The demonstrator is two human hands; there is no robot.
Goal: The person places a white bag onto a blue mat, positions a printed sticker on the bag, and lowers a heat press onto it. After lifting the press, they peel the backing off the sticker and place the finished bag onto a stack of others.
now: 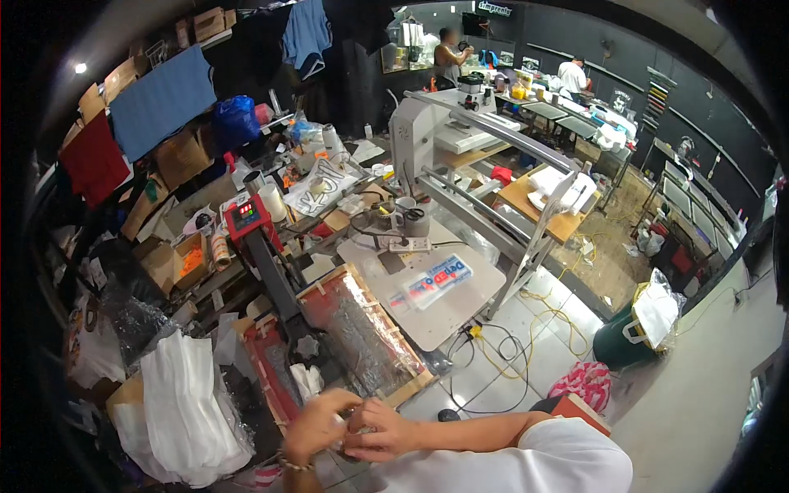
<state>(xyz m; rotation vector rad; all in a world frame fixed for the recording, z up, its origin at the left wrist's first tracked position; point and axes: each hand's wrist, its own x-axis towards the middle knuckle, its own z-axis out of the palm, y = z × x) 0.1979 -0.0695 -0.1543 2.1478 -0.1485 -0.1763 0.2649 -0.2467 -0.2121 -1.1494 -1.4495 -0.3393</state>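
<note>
My left hand, with a bracelet at the wrist, is at the bottom centre with its fingers curled in. Against it is my right hand, closed, its fingertips meeting the left hand's. Whatever they may hold between them is too small and hidden to make out. Just beyond the hands lies a wood-edged frame with a shiny, plastic-like surface. A crumpled white cloth rests beside it, close to my left hand.
White fabric is stacked at left. A machine with a red control box stands behind the frame. Printed sheets lie on a pale board. Cables cross the tiled floor near a green bin. Two people work far back.
</note>
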